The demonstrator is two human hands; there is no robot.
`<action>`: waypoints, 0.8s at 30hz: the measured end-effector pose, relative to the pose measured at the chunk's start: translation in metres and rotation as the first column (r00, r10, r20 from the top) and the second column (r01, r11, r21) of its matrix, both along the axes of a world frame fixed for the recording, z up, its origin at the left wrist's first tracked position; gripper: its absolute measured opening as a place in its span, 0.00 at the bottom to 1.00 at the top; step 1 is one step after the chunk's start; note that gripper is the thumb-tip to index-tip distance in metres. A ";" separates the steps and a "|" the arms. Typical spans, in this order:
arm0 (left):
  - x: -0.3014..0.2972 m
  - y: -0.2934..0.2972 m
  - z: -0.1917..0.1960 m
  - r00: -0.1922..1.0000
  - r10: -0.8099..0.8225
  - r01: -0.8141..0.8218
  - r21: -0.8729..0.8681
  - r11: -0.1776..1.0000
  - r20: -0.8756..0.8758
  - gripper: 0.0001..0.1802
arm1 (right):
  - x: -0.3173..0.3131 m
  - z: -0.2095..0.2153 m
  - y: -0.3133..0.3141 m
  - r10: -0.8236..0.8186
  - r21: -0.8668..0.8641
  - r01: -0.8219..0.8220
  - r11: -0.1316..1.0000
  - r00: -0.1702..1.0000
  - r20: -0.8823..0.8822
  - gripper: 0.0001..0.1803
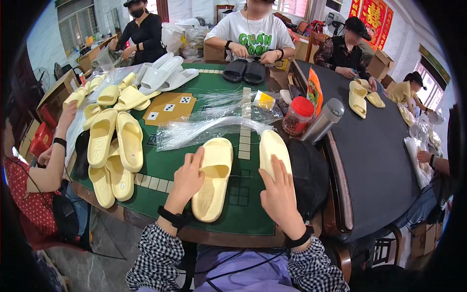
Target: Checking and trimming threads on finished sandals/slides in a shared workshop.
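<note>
Two pale yellow slide slippers lie apart before me on the green table mat. The left slipper (212, 198) rests sole down, its ribbed strap toward the far side. At the left edge of its strap is my left hand (187, 179), fingers stretched forward. My right hand (281, 197) lies with extended fingers on the right slipper (275, 148), which is tilted and partly covered by that hand. A thin clear strand (243, 176) runs between the two slippers. Just beyond them is a bundle of clear plastic strands (214, 130) on plastic wrap.
Piled yellow slippers (103, 136) and pale grey slippers (165, 72) occupy the left side. A red-lidded jar (298, 117), a steel flask (325, 120) and a black bag (307, 177) stand at right. Several people work around this table and the adjoining dark table (374, 160).
</note>
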State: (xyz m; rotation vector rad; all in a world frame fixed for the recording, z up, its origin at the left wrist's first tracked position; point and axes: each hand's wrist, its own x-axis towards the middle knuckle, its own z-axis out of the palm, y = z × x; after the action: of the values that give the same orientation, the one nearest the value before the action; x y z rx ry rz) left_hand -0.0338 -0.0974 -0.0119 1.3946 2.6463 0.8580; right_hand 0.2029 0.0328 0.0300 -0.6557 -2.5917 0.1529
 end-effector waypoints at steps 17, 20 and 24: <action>0.014 0.001 0.013 0.994 -0.060 0.055 -0.050 0.997 -0.093 0.42 | 0.022 0.001 0.012 0.007 -0.350 -0.068 0.934 0.985 -0.171 0.36; 0.016 0.004 0.020 0.998 -0.048 0.042 -0.149 0.988 -0.037 0.42 | 0.019 -0.019 0.010 -0.215 -0.298 0.271 0.915 0.955 0.206 0.39; 0.010 -0.001 0.010 0.989 -0.093 0.084 -0.080 0.993 -0.111 0.42 | 0.018 -0.024 0.017 -0.011 -0.241 0.030 0.970 0.997 0.081 0.39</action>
State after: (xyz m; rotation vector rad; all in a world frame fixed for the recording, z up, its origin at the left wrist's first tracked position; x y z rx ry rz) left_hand -0.0237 -0.0982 -0.0014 1.5747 2.6437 0.6822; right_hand 0.2205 0.0493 0.0062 -0.7885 -2.6653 0.4508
